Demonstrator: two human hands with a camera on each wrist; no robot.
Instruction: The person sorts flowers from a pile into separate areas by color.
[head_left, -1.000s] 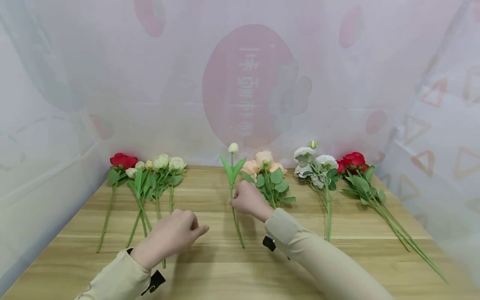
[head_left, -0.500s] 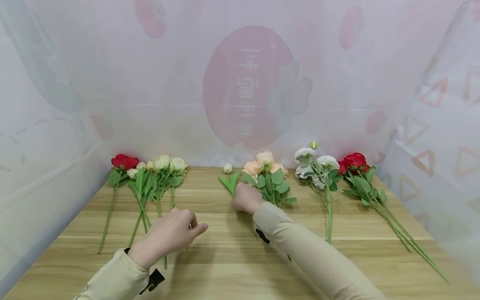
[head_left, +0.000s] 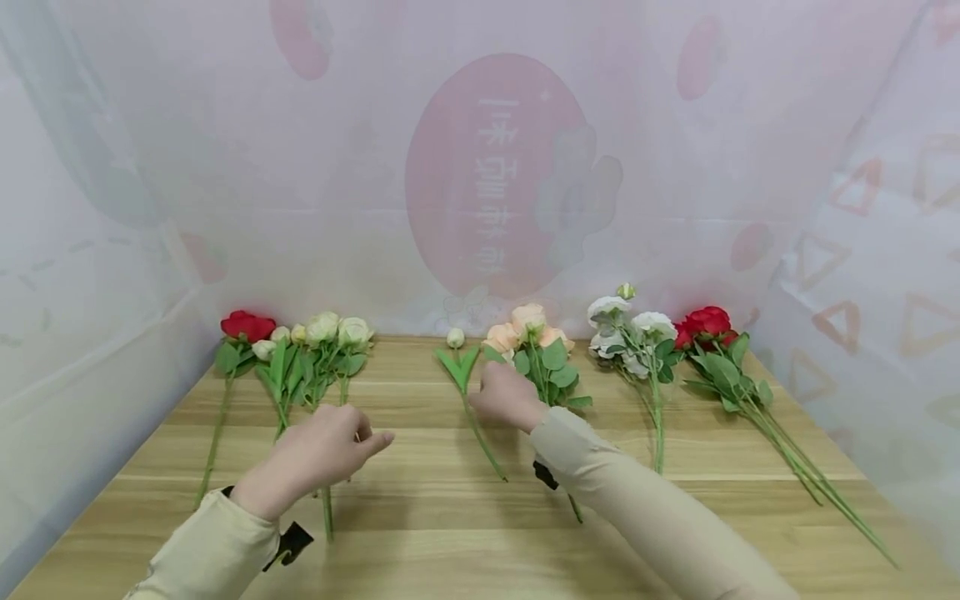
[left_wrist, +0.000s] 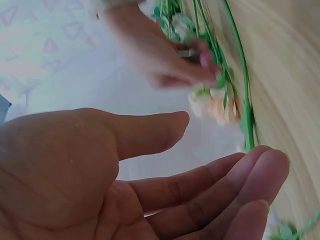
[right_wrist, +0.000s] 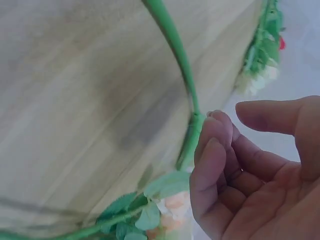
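A single white-bud stem [head_left: 455, 337] with green leaves lies flat on the wooden table [head_left: 450, 533]. My right hand [head_left: 495, 392] rests just right of it, beside the peach roses [head_left: 528, 329]. In the right wrist view the right hand [right_wrist: 227, 112] has loosely curled fingers next to the green stem [right_wrist: 175, 45] and does not grip it. My left hand [head_left: 367, 437] hovers over the stems of the cream rose bunch [head_left: 330, 329]. Its palm is open and holds nothing in the left wrist view [left_wrist: 225, 142].
A red rose [head_left: 246, 323] lies at the far left. At the right lie a white flower spray [head_left: 630, 325] and a red rose spray [head_left: 705, 321] with long stems. Translucent printed curtains close in the back and both sides.
The white-bud stem stood upright in my right hand, then was laid on the table and let go. My left hand drifted left toward the cream bunch's stems.
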